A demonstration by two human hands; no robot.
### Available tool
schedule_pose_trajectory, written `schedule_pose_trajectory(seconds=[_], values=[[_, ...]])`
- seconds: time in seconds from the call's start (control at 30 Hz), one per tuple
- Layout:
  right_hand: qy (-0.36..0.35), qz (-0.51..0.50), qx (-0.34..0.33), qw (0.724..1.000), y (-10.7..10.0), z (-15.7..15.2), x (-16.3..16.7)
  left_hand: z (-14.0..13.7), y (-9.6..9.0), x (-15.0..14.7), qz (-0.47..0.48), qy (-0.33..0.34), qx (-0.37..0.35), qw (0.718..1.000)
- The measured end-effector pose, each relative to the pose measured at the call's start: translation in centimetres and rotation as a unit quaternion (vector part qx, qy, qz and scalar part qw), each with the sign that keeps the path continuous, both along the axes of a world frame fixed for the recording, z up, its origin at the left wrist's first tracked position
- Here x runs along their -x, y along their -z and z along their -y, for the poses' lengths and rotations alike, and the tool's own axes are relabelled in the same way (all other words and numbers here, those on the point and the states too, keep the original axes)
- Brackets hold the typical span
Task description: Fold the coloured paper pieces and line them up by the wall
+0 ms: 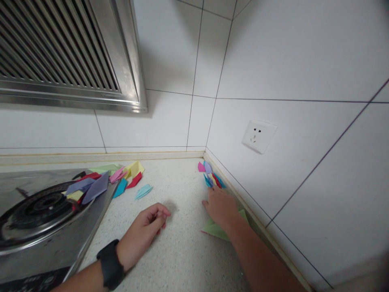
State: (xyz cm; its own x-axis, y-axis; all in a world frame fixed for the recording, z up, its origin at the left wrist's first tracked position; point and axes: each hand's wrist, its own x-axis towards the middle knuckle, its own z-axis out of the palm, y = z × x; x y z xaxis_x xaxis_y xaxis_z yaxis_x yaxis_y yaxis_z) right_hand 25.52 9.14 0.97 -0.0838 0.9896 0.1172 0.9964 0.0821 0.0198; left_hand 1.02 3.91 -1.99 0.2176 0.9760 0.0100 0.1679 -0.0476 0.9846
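At the fingertips of the right hand (221, 206), whose grip I cannot make out, the folded-paper cluster (216, 181) on the tabletop (182, 255) should be light and easily crushed, best pinched at creased edges, while the left hand (148, 225), well apart, curls loosely shut around nothing visible.

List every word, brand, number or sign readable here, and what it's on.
Nothing is legible.
Range hood, lower right corner: tiny marking, too small to read.
Stove's black front panel: faint pale markings, too blurred to read.
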Motion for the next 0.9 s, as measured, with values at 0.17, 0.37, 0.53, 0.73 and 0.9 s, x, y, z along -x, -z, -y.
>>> schedule_pose_trajectory(seconds=[0.17,0.37,0.53,0.73,0.9], values=[[0.001,0.001,-0.002,1.0,0.0,0.0,0.0,0.0,-0.2,-0.1,-0.004,0.001,0.004,1.0],[0.004,0.007,0.0,1.0,0.0,0.0,0.0,0.0,-0.1,-0.1,0.001,0.0,-0.003,1.0],[-0.002,0.005,-0.017,1.0,0.0,0.1,-0.1,0.0,-0.2,-0.1,0.001,-0.004,0.003,1.0],[-0.006,-0.004,-0.029,1.0,-0.4,0.1,0.0,0.1,-0.2,-0.2,0.011,-0.006,0.007,1.0],[-0.191,-0.046,-0.046,0.98,-1.9,1.4,1.2,0.0,0.0,-0.1,0.003,0.004,-0.005,1.0]])
